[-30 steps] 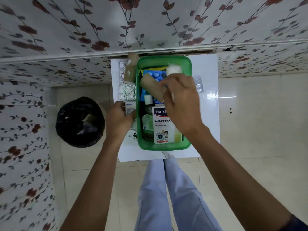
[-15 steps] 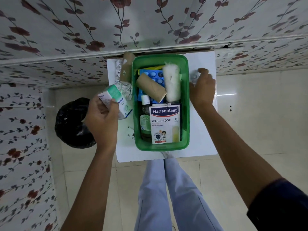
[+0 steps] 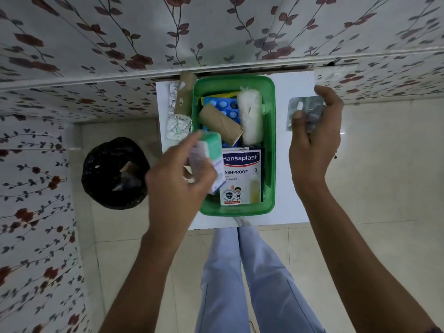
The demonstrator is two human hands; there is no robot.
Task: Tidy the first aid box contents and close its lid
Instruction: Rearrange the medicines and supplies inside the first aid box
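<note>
Nearest the camera, two bare forearms are being stretched forward over pale trouser legs and the tiled floor. The left hand is being held palm-down over the near left corner of the green box, its grip clenched around a small white and green carton that is being tilted over the box's left rim. Half a second ago this carton was being held out to the left of the box, clear of it; it is now being carried across onto the box. The right hand is being raised to the right of the box, fingers up, its grip pinching a silver blister strip between thumb and fingers; earlier that hand was being pressed down on the strip at the far right of the white bench, and the strip is now being lifted off it.

The box is being left open on the bench, and no lid is being shown. Inside, a plaster packet is lying at the near end, with a cardboard tube, a blue blister pack and a roll of white cotton beyond. Further left on the bench, foil strips and a second cardboard tube are lying beside the box. A black bin bag is sitting on the floor to the left.
</note>
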